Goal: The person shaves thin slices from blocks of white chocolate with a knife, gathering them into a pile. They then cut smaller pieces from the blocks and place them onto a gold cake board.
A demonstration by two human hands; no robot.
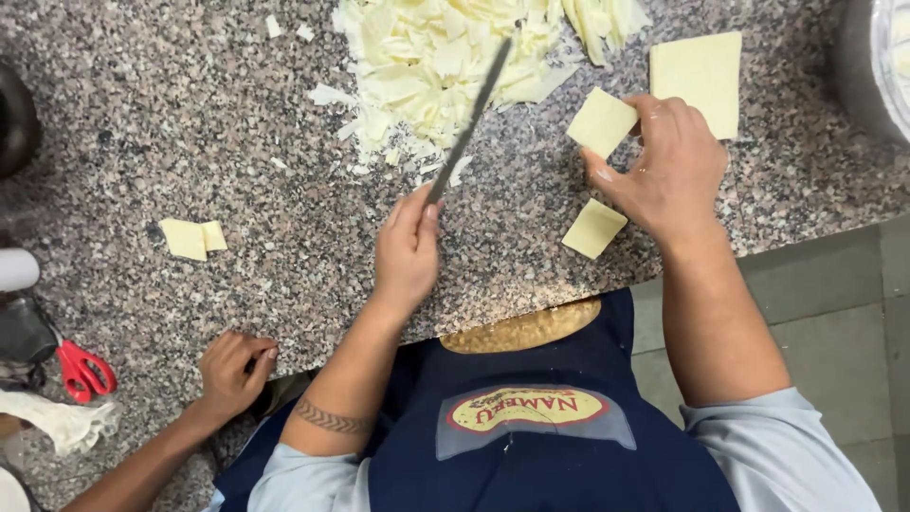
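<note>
My left hand [409, 251] is closed around the handle of a long knife [471, 118], whose blade slants up over a pile of pale yellow cut strips [445, 57] on the speckled granite counter [190, 123]. To the right, my right hand [668, 166] pinches a small pale yellow square slice [601, 122] at its edge, just above the counter. A second small square [593, 228] lies below that hand near the counter's front edge. A larger square slice [699, 79] lies flat just beyond my right hand.
Two small yellow pieces [192, 237] lie at the left. Another person's hand [232, 370] rests on the counter edge at lower left. Red-handled scissors [83, 368] and crumpled white cloth [57, 417] sit at far left. A metal bowl rim [877, 57] shows at top right.
</note>
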